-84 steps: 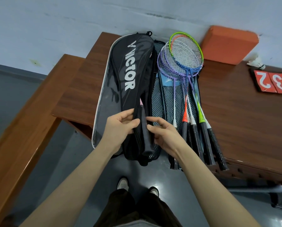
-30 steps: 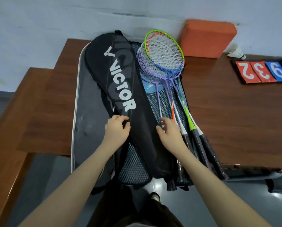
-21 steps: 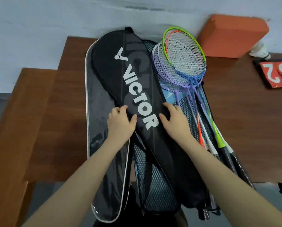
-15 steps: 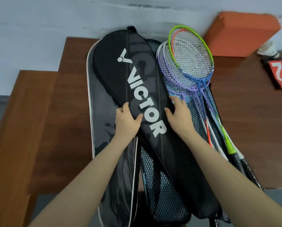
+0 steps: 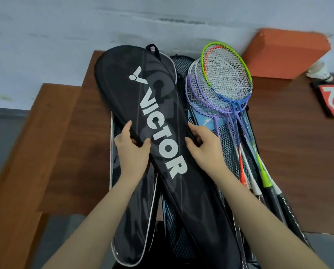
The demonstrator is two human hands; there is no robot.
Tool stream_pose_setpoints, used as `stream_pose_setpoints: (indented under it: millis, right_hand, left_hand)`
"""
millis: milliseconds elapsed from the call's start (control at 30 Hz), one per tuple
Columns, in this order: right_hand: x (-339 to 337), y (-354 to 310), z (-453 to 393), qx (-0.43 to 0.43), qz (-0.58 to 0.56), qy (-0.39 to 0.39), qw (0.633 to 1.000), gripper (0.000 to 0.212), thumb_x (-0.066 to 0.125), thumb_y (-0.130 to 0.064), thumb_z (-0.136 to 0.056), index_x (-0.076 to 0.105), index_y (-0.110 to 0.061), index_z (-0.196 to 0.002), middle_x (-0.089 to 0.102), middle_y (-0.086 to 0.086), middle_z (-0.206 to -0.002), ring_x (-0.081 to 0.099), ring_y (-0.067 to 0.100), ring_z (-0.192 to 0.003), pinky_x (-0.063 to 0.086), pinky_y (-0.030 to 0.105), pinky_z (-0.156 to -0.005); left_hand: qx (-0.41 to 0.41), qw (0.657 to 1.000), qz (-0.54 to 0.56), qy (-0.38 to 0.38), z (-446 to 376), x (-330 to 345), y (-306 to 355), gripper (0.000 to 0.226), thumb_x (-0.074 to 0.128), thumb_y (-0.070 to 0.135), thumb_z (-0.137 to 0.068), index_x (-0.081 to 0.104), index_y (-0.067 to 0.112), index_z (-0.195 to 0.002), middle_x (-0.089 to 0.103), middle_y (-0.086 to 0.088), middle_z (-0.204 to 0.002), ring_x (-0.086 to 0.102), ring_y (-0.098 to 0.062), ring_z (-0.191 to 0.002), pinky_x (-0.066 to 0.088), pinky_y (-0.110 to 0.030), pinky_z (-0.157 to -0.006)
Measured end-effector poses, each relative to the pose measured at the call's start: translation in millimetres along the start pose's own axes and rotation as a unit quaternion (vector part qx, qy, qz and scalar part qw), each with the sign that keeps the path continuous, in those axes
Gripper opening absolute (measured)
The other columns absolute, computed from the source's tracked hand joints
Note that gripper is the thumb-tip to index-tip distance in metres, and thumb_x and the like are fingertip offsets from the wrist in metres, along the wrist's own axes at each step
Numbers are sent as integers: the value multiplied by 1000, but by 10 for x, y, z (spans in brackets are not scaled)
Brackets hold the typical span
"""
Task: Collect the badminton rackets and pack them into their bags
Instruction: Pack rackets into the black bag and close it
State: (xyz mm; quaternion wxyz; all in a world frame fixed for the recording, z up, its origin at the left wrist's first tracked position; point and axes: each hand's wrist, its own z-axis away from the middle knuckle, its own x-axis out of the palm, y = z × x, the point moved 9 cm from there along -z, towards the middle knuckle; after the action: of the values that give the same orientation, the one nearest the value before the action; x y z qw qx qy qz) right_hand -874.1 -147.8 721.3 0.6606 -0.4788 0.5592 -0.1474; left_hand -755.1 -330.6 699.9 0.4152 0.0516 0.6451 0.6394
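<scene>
Gripping black bag (image 5: 158, 121) | both hands | wooden table (image 5: 290, 144) | pale wall (image 5: 65, 26)

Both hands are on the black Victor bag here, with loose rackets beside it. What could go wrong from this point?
1. The Victor bag, gripped at its edges by the left hand and right hand, overhangs the table edge; it may slide off.
2. The loose rackets lie stacked right beside it, handles past the edge; shifting the bag could drag them down.

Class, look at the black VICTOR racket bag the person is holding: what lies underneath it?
Under the VICTOR bag lie another black bag with a pale edge and mesh racket covers. What else it covers is hidden. Both hands, left and right, grip its edges.
</scene>
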Motion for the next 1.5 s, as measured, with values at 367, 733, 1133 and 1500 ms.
stream_pose_setpoints:
  millis: [367, 733, 1133, 1500]
  right_hand:
    - [584, -88, 442, -38, 9, -98, 994, 34, 62, -14, -86, 60, -12, -120, 57, -6, -90, 53, 11, -81, 49, 37, -76]
    - [1039, -19, -132, 35, 109, -116, 987, 37, 56, -25, -89, 53, -16, -124, 61, 4, -104, 57, 20, -88, 49, 39, -81]
    - [1581, -264, -1220, 152, 96, -62, 982, 40, 62, -28, -87, 56, -10, -122, 63, 10, -117, 57, 26, -110, 44, 39, -96]
    - [1237, -1150, -1096, 52, -90, -31, 994, 19, 75, -8, -75, 68, -17, -90, 62, -11, -78, 55, 4, -71, 43, 15, -71]
  left_hand:
    - [-48, 978, -203, 29, 603, -397, -704, 56, 60, 26, -86, 39, 10, -136, 30, -17, -134, 37, -31, -119, 29, -32, -101]
    - [136, 938, -307, -90, -117, -268, -533, 47, 56, 28, -89, 45, 11, -131, 32, -13, -142, 25, -31, -133, 22, -44, -107]
    - [218, 925, -282, -128, -1535, -261, -187, 39, 52, 27, -92, 51, 19, -130, 43, -10, -137, 36, -28, -129, 29, -47, -100]
    - [303, 935, -163, -83, -1795, -638, 611, 35, 47, 20, -96, 50, 22, -131, 38, -5, -143, 25, -25, -138, 21, -51, -105]
